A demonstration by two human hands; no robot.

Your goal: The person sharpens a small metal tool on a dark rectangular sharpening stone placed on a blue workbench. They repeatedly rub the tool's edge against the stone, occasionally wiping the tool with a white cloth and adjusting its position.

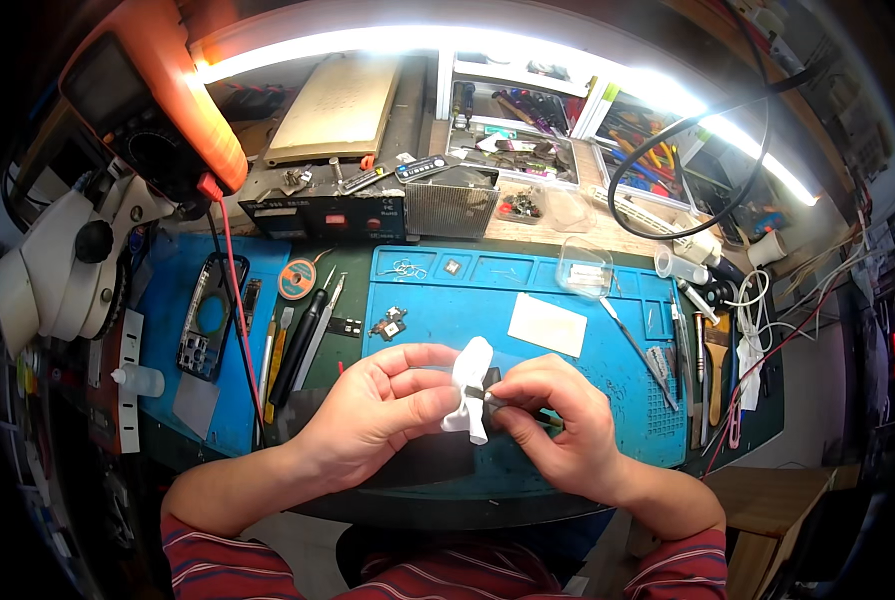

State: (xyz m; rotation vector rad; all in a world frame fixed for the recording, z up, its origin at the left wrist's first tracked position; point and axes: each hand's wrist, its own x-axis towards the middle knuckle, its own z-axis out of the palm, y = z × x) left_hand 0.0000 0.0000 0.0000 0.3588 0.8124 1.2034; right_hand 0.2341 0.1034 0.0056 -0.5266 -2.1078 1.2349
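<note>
My left hand (398,400) is closed on a crumpled white tissue (471,385), its thumb and fingers pinching the folds. Close beside it, my right hand (563,420) pinches something small and dark against the tissue; its kind is mostly hidden by the fingers. A thin greenish piece shows under the right palm. Both hands are above a dark sheet (433,455) at the near edge of the blue work mat (448,345). Beyond the left hand, a small module with a dark flex cable (391,322) lies on the mat. A cream paper pad (548,324) is farther off.
A phone frame (208,315), a solder wick spool (297,279), tweezers (318,330) and a small bottle (140,380) lie to the left. A multimeter (153,110) and a white microscope (58,265) stand there too. A scalpel (623,325), syringe (698,300) and brush (718,365) lie right.
</note>
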